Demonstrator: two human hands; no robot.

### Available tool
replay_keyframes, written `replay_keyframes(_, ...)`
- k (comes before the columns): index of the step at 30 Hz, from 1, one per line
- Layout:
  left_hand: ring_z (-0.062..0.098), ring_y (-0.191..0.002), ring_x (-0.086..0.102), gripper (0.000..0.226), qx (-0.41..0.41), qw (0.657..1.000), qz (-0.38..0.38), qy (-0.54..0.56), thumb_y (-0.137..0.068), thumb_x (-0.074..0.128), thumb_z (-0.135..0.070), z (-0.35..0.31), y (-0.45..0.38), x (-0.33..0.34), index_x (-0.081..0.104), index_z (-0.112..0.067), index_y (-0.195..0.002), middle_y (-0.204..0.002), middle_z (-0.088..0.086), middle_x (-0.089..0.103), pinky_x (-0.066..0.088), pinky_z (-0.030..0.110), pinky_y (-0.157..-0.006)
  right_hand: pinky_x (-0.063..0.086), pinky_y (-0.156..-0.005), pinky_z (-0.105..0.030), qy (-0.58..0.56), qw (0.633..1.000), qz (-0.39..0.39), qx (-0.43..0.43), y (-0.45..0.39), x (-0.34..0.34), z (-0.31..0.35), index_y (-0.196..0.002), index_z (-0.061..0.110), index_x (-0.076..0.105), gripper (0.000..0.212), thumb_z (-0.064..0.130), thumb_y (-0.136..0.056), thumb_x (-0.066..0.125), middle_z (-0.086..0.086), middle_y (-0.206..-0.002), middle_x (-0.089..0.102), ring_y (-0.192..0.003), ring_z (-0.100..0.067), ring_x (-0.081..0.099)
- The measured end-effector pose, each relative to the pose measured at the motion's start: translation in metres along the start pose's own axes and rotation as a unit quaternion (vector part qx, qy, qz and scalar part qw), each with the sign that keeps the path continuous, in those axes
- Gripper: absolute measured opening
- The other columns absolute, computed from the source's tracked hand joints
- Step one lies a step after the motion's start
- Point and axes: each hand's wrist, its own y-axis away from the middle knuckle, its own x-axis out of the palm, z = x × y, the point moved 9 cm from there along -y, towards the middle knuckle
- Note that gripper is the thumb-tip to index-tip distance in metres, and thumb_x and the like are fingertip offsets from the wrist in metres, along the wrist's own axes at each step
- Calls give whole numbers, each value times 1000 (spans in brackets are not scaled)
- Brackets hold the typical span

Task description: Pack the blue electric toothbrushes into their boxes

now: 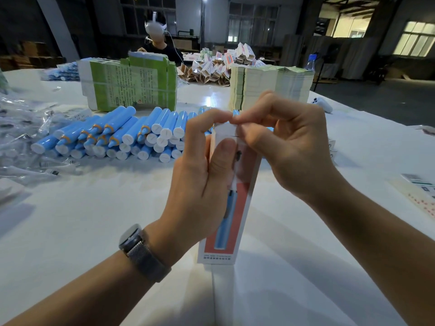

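- Your left hand [200, 170] grips the upright box [229, 208] around its upper half, fingers curled round it and thumb pressed flat on the printed front.
- Your right hand [289, 147] pinches the top flap [225, 128] between thumb and fingertips.
- The box stands on end on the counter [94, 220]; what is inside cannot be seen.
- Judge it light, thin card that dents easily: hold it by the long edges and squeeze gently.
- The blue toothbrushes [131, 135] lie stacked loose just behind your hands; they look smooth, rigid and prone to rolling, so take each mid-body.
- Flat carton stacks [270, 88] stand further back, with clear plastic bags [26, 128] at the left.
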Motion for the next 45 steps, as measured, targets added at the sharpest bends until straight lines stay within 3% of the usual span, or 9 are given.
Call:
replay_keyframes(4,43,-53,49,15,-7,1000,2,-23,-105,40,-44,4,0,-3,43,-49,-119,-70,24,52,42,50,-46,47,-56,-31,18,999,18,25,-6,-2,-3,-78,22,67,21,3,-82,62,2,-69,59,-69,-30,59)
replay_keyframes(8,36,-56,52,13,6,999,-1,-33,-104,40,-48,0,-1,-2,44,-46,-117,-73,16,54,42,50,-49,46,-63,-19,42,998,51,17,-11,-1,2,-77,20,68,19,1,-80,63,13,-71,58,-65,-7,57)
replay_keyframes(16,7,-55,43,15,-6,998,-37,-48,-99,36,-22,-18,-5,-5,45,-33,-93,-74,1,46,38,26,-48,44,-72,-19,18,989,144,3,-11,4,7,-81,8,69,11,-2,-78,64,-7,-81,61,-75,-9,57)
replay_keyframes(20,28,-54,44,22,-76,996,-39,-27,-94,35,-19,-13,-8,-7,46,-33,-83,-68,14,43,33,34,-44,45,-74,-21,7,985,174,-7,-11,7,9,-89,12,67,20,-6,-79,63,-7,-85,62,-78,-10,58)
replay_keyframes(27,9,-57,39,21,-91,994,-56,23,-92,38,-9,-11,-11,-10,46,-24,-81,-65,-4,40,32,22,-48,54,-68,-53,24,985,171,-11,-10,2,13,-85,14,70,35,-14,-72,53,-16,-86,66,-87,-28,65)
replay_keyframes(31,0,-52,40,22,-57,997,-56,16,-88,41,-1,-18,-12,-11,45,-20,-79,-61,-9,44,32,10,-49,51,-64,-23,28,986,158,37,-12,1,5,-88,16,72,27,-4,-74,61,5,-81,68,-79,-12,66)
replay_keyframes(34,13,-60,43,17,-8,999,-37,18,-88,47,-4,-31,-13,-7,45,-19,-82,-71,4,49,35,23,-52,46,-67,-20,47,985,165,19,-12,2,9,-87,20,72,23,0,-77,66,-1,-81,66,-74,-12,62)
replay_keyframes(40,9,-75,51,21,75,997,7,-33,-96,50,9,-41,-11,-3,48,-12,-97,-93,-6,55,43,18,-58,49,-62,-27,54,982,180,-6,-13,-2,15,-88,17,72,23,-2,-78,64,-3,-81,65,-73,-21,61)
replay_keyframes(45,9,-80,57,4,97,994,25,-43,-98,52,-12,-39,-11,-4,53,-14,-94,-97,-19,58,50,30,-56,49,-64,-22,57,976,211,-12,-12,-2,21,-88,16,72,22,3,-74,63,-5,-82,64,-74,-16,62)
